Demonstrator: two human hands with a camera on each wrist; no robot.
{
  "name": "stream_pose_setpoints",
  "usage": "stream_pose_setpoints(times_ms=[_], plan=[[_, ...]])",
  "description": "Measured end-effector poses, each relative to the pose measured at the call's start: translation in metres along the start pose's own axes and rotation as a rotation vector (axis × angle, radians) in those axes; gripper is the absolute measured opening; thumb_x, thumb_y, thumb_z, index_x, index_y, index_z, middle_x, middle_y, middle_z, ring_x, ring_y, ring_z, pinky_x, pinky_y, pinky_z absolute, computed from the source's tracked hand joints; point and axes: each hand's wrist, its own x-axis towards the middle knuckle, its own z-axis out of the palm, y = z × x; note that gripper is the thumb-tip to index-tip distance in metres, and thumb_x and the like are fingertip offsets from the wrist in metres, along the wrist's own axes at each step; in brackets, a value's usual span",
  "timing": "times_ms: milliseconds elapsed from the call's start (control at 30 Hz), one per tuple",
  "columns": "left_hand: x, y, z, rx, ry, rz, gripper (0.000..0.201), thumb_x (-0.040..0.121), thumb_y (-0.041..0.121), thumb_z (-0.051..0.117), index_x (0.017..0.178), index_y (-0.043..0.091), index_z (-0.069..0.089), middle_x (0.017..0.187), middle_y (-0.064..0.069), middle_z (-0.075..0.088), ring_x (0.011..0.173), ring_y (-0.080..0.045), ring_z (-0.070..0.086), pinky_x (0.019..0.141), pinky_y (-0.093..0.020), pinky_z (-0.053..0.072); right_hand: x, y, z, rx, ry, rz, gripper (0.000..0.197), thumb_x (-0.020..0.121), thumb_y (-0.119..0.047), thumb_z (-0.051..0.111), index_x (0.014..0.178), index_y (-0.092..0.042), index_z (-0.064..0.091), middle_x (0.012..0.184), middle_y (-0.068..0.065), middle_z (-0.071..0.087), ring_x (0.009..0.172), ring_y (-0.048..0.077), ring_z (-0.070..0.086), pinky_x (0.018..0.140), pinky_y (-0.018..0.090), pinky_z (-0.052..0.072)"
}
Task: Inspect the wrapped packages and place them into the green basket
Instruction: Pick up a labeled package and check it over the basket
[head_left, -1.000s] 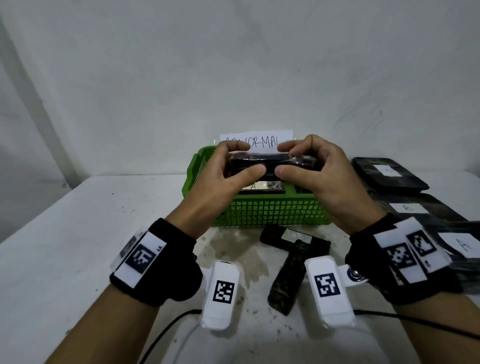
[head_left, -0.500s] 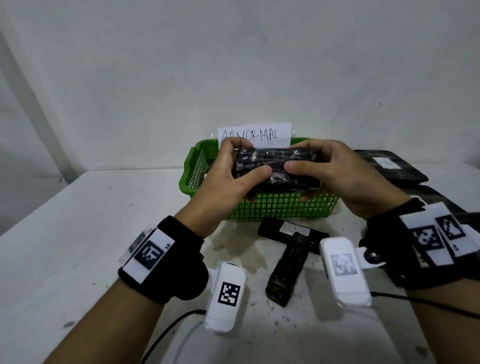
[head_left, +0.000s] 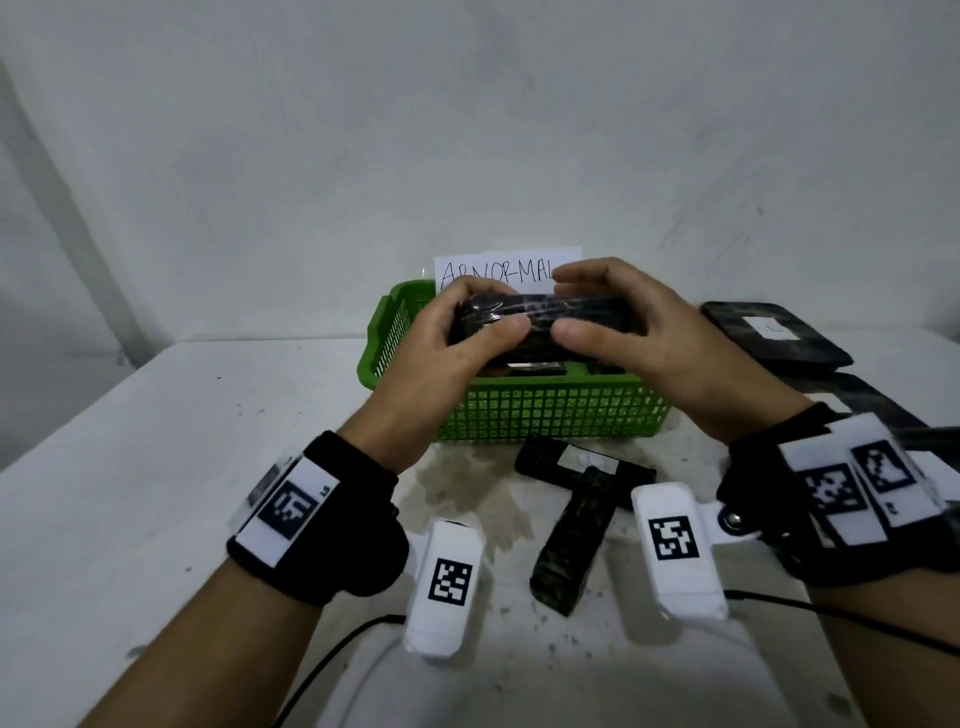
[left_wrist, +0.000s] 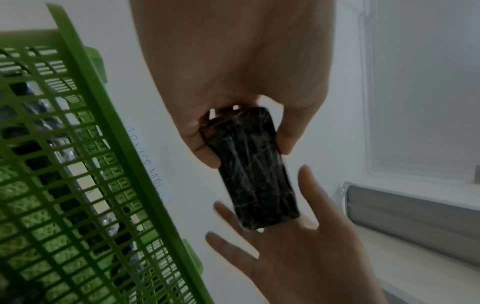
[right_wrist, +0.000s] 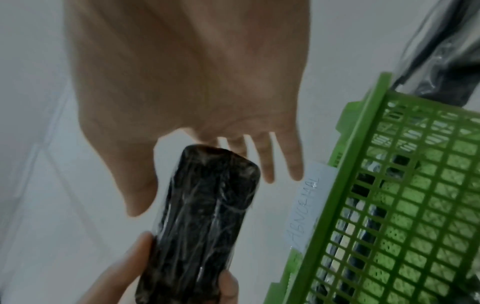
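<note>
The white bench (head_left: 156, 467) carries everything here. At its far edge stands the green basket (head_left: 545, 410), a mesh crate with a paper sign reading "ABNORMAL" (head_left: 498, 270) propped behind it and at least one wrapped item already lying inside. Flat black film-wrapped packs with white labels (head_left: 774, 332) are laid out to the right of the basket, and two smaller wrapped packages (head_left: 571, 525) lie crossed on the bench just in front of it.

The package in hand (head_left: 540, 317), a dark block in crinkled clear film, is held above the basket's opening. The left hand (head_left: 441, 353) grips one end, thumb on the near face and fingers curled behind. The right hand (head_left: 639, 332) has its fingers spread and loose around the other end; both wrist views show it released, palm open beside the block.

This looks like the close of the inspection step. The next move calls for the left hand alone to lower the package past the rim and let it down among the items inside.
</note>
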Motion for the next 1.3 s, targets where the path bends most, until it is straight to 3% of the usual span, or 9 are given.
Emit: stream_pose_setpoints(times_ms=[100,200,400,533,733,900,1033,1167,1300], plan=[[0.000,0.000,-0.002,-0.020,-0.020,0.040,0.019,0.087,0.019,0.064,0.105,0.014,0.058,0.103,-0.001,0.068,0.093,-0.012,0.066,0.074,-0.023,0.052,0.001,0.000,0.000,0.181,-0.014,0.130,0.063,0.065,-0.048,0.073,0.122,-0.023,0.065,0.113,-0.002,0.072,0.092,0.012,0.072,0.089,0.040,0.060],[-0.001,0.000,-0.002,0.059,-0.003,0.092,0.017,0.091,0.016,0.065,0.106,0.010,0.058,0.103,-0.006,0.066,0.091,-0.011,0.065,0.077,-0.022,0.051,0.003,0.000,0.003,0.232,0.019,0.109,0.062,0.060,-0.037,0.079,0.118,-0.014,0.067,0.100,0.004,0.071,0.078,0.018,0.067,0.084,0.039,0.061],[-0.001,0.005,-0.006,0.102,0.017,0.108,0.027,0.088,0.016,0.064,0.113,0.008,0.056,0.102,0.002,0.065,0.085,-0.007,0.064,0.072,-0.020,0.049,0.001,0.000,0.008,0.194,0.032,0.051,0.057,0.067,-0.029,0.081,0.121,-0.015,0.067,0.108,0.003,0.072,0.084,0.015,0.070,0.083,0.036,0.063],[-0.001,0.008,-0.003,-0.053,0.006,-0.079,0.026,0.098,0.023,0.056,0.123,0.016,0.054,0.100,0.010,0.068,0.088,-0.002,0.069,0.068,-0.021,0.055,-0.002,-0.004,-0.001,0.185,0.038,-0.073,0.064,0.076,0.003,0.081,0.131,-0.017,0.058,0.131,0.004,0.063,0.106,0.022,0.072,0.087,0.036,0.061],[-0.001,0.007,-0.007,-0.055,0.027,-0.070,0.033,0.091,0.007,0.066,0.121,0.013,0.054,0.089,0.008,0.071,0.084,-0.019,0.073,0.067,-0.033,0.060,0.001,-0.002,0.004,0.211,0.045,-0.019,0.054,0.080,-0.029,0.081,0.130,-0.025,0.060,0.124,0.001,0.067,0.108,0.027,0.071,0.081,0.037,0.061],[-0.003,0.004,-0.005,0.115,0.031,-0.006,0.038,0.087,0.007,0.072,0.119,0.017,0.054,0.094,0.012,0.071,0.079,-0.008,0.070,0.055,-0.027,0.054,0.004,0.005,0.006,0.157,0.158,-0.014,0.037,0.084,-0.008,0.078,0.117,-0.019,0.064,0.103,0.012,0.075,0.096,0.032,0.073,0.085,0.042,0.062],[-0.003,0.005,-0.006,0.062,-0.016,-0.040,0.037,0.088,0.012,0.070,0.120,0.017,0.053,0.100,0.008,0.070,0.084,-0.012,0.071,0.059,-0.028,0.056,0.005,0.003,0.002,0.227,0.153,0.009,0.038,0.082,-0.003,0.078,0.112,-0.015,0.060,0.090,0.003,0.075,0.082,0.025,0.072,0.074,0.037,0.062],[-0.003,0.015,-0.009,-0.288,-0.140,-0.217,0.030,0.095,0.036,0.049,0.112,0.013,0.058,0.108,-0.004,0.070,0.090,-0.024,0.071,0.070,-0.036,0.060,0.004,0.001,-0.006,0.200,0.183,0.027,0.041,0.085,-0.014,0.076,0.122,-0.019,0.059,0.112,0.002,0.073,0.096,0.020,0.074,0.082,0.039,0.063],[-0.001,0.011,-0.002,-0.293,-0.131,-0.249,0.006,0.098,0.016,0.053,0.095,0.011,0.054,0.108,-0.011,0.069,0.089,-0.029,0.072,0.076,-0.033,0.062,0.005,0.003,-0.002,0.025,0.118,0.047,0.029,0.098,-0.019,0.062,0.127,-0.025,0.061,0.119,-0.004,0.071,0.108,0.014,0.070,0.095,0.042,0.058]])
